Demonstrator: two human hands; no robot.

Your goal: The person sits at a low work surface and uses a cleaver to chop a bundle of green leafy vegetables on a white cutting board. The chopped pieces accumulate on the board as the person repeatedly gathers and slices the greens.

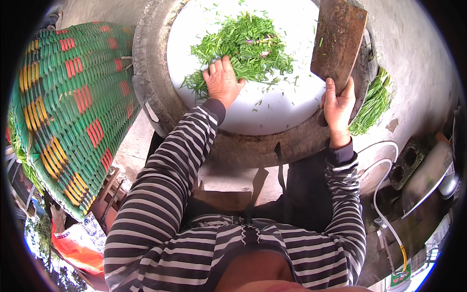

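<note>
My left hand (pixel 223 81) presses down on the near left edge of a heap of chopped green stalks (pixel 240 47), its fingers curled over a clump of longer pieces. The fingertips are partly hidden among the greens. Under the heap is a round white cutting board (pixel 233 113), strewn with loose bits. In my right hand (pixel 338 106) is the handle of a rusty cleaver (pixel 339 42), its broad blade pointing away from me over the board's right side. A few green scraps cling to the blade. Something purple shows within the heap.
A worn tire (pixel 153 69) surrounds the board. To the left leans a green woven basket (pixel 84 91). A bundle of uncut green stalks (pixel 374 100) lies on the concrete at right. Nearby are a white hose (pixel 379 186), a metal basin (pixel 427 179) and a concrete block (pixel 406 160).
</note>
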